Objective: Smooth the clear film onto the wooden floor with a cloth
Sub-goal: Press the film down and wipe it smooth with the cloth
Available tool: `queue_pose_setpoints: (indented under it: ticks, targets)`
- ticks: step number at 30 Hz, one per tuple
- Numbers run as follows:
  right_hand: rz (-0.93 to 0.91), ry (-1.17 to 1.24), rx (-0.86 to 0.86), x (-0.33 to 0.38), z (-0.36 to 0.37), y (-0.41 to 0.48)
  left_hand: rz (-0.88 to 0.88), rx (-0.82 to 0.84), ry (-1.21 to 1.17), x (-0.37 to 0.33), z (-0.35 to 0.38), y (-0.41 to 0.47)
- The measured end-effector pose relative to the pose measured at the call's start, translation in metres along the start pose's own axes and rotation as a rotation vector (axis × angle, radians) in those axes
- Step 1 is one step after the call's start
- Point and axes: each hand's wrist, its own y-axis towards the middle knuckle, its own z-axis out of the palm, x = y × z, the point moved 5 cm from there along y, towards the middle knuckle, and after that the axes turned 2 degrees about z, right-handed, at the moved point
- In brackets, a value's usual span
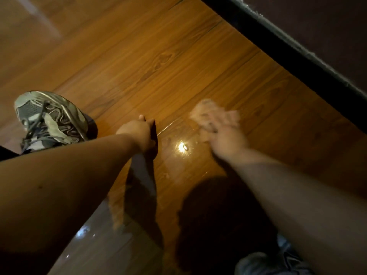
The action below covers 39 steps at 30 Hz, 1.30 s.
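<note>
A glossy clear film (178, 161) lies on the wooden floor (151, 62), its far edge showing as a bright line beside my left hand. My left hand (140, 133) rests at that film edge, fingers pointing away and down onto the floor. My right hand (222, 132) is blurred and presses a pale crumpled cloth (204, 111) onto the film further right. A lamp glare (182, 148) shines on the film between the two hands.
A grey patterned sneaker (49, 120) stands on the floor left of my left hand. A dark baseboard or furniture edge (297, 62) runs diagonally along the right. A second shoe (272, 262) shows at the bottom right. My shadow covers the near floor.
</note>
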Motion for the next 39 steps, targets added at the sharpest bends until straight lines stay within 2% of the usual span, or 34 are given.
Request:
queue_pose_setpoints:
  ticks: [4,7,9,11,14,15,18,20,23,26,30,32,34,37,38,39]
  targets:
    - [-0.551,-0.158,0.186,0.112,0.06,-0.038,0.039,-0.091,-0.172,0.018,-0.026,0.002]
    - [-0.664,-0.274,0.269,0.133,0.069,-0.039,0.06,-0.094,-0.291,0.036,-0.035,-0.002]
    - [-0.592,-0.262,0.175,0.113,0.049,-0.025,0.063,-0.075,-0.332,0.037,-0.038,-0.001]
    - [-0.34,-0.147,0.114,0.091,0.019,0.0,0.056,-0.07,-0.351,0.048,-0.042,-0.006]
    - [0.152,-0.16,0.201,0.054,-0.015,0.019,0.048,-0.088,-0.355,0.064,-0.052,-0.013]
    - [0.22,-0.212,0.271,0.054,-0.021,0.018,0.049,-0.089,-0.357,0.068,-0.058,-0.017]
    - [0.179,-0.403,0.49,0.091,-0.028,0.002,0.089,-0.115,-0.364,0.071,-0.082,-0.024]
    - [0.14,-0.401,0.528,0.107,-0.015,-0.005,0.093,-0.172,-0.373,0.072,-0.097,-0.021]
    - [0.047,-0.442,0.445,0.112,-0.002,-0.013,0.093,-0.226,-0.37,0.069,-0.108,-0.013]
    - [-0.101,-0.46,0.35,0.103,0.005,-0.012,0.096,-0.173,-0.263,0.057,-0.085,-0.001]
    - [-0.116,-0.242,0.252,0.105,-0.003,0.03,0.031,-0.025,-0.202,0.062,-0.036,0.029]
    - [-0.169,-0.206,0.158,0.107,-0.009,0.062,-0.003,-0.034,-0.226,0.067,-0.022,0.048]
    - [-0.104,-0.174,0.064,0.099,-0.014,0.094,-0.016,-0.06,-0.269,0.078,-0.017,0.06]
    - [0.175,-0.062,-0.031,0.088,-0.025,0.122,-0.06,-0.115,-0.288,0.104,-0.021,0.06]
    - [0.217,-0.088,-0.054,0.091,-0.027,0.126,-0.09,-0.132,-0.306,0.114,-0.026,0.063]
    - [0.184,-0.133,-0.022,0.101,-0.025,0.129,-0.137,-0.135,-0.346,0.125,-0.031,0.066]
